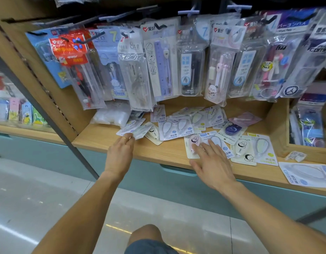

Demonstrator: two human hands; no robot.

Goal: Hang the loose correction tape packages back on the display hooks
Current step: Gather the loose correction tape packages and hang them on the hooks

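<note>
Left hand (122, 151) apparently pinches a clear package (140, 131); right hand (211, 160), fingers straight, presses the pink-tape package (192, 146), which could slide off the shelf (158, 153) edge.

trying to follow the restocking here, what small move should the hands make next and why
Probably close the right hand on the pink correction tape package and lift it. Its straight fingers already lie on that card at the shelf front edge, while the left hand only touches the packages at the pile's left end; nothing is lifted yet.
</note>
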